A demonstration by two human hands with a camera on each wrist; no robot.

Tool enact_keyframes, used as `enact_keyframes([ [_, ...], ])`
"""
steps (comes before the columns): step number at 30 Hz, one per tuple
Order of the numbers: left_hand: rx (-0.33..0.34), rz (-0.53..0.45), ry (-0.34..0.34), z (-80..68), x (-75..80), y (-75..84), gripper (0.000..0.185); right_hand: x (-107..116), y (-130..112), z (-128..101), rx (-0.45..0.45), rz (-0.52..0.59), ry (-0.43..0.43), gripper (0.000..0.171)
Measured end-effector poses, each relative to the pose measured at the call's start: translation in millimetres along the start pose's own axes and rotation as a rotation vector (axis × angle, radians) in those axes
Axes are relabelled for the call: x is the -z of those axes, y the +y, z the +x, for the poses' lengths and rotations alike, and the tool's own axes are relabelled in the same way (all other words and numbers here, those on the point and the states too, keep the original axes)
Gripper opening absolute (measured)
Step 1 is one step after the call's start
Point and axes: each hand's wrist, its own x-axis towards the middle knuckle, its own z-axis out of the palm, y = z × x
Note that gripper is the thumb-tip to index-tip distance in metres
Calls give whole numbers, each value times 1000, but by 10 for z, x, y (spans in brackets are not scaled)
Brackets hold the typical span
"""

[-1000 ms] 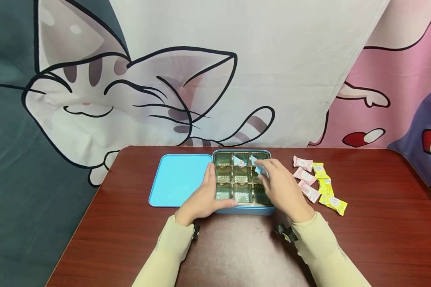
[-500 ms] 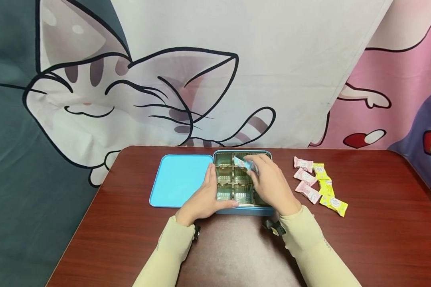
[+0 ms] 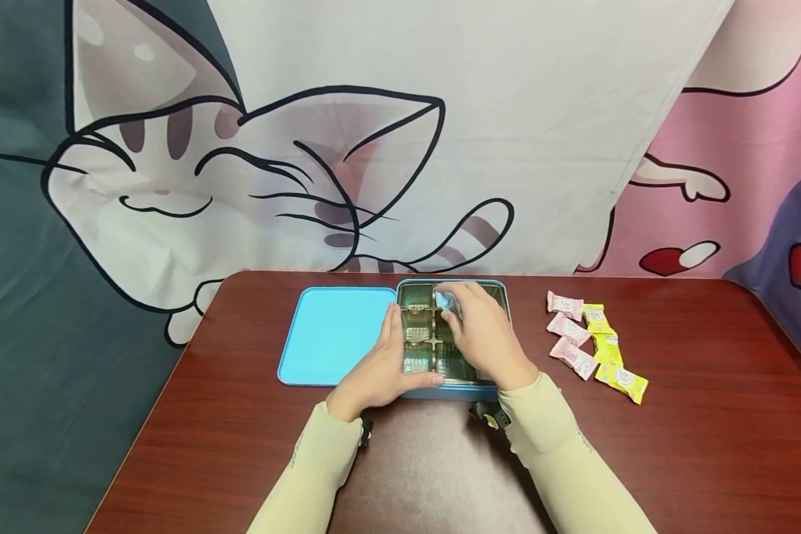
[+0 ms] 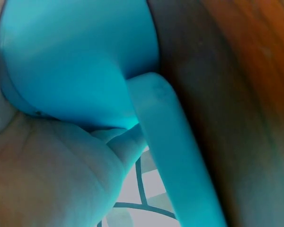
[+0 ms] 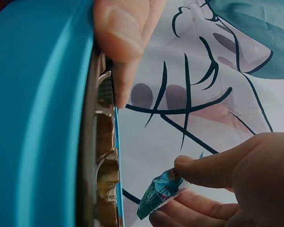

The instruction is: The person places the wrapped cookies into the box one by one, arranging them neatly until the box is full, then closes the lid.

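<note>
A blue tin [image 3: 454,393] with a gold compartment tray [image 3: 417,326] stands on the table. My left hand [image 3: 374,363] rests at its near left corner, straight fingers along the left side and thumb along the front rim; the palm against the blue wall shows in the left wrist view. With thumb and fingers, my right hand [image 3: 483,330] pinches a blue-wrapped candy [image 5: 161,191]. In the head view this hand is over the back middle compartment and hides the right-hand ones. The left column of compartments shows no candy.
Left of the tin lies its blue lid [image 3: 340,334], side against side. To the right lie three pink-wrapped candies [image 3: 569,328] and three yellow-wrapped candies [image 3: 606,347] in a loose cluster. A printed cat cloth [image 3: 260,170] hangs behind the table.
My right hand has moved left across the tin, from the right column to the back middle compartment, with blue candy in its fingers. My left hand has stayed in place.
</note>
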Motion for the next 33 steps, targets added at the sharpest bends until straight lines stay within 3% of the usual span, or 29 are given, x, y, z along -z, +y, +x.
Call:
enact_keyframes([
  [20,-14,14,-1,-10,-19,-34,128,-174,-111,221,7,51,-28,34],
  [33,-26,29,-9,-1,-9,-29,126,-305,-43,333,-13,84,-115,34],
])
